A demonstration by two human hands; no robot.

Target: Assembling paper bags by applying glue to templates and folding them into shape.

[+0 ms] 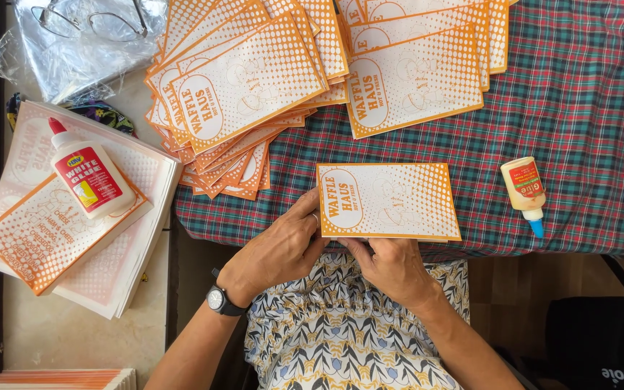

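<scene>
Plaid cloth (565,108) covers the work table. At far left a white glue bottle (89,175) lies on a stack of flat printed sheets (37,238); finished orange paper bags (254,79) are fanned behind. The left hand (277,250), with wristwatch (219,299), and right hand (393,266) pinch the near edge of one orange-and-white paper bag (388,201), fingers curled on it. A fold appears to be pressed down; firm, even pressure along the seam is called for. A small glue bottle (526,191) lies to the right.

Right fingers (361,249) under paper bag (388,200)

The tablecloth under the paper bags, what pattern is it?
Red and green plaid tablecloth, head view.
</scene>
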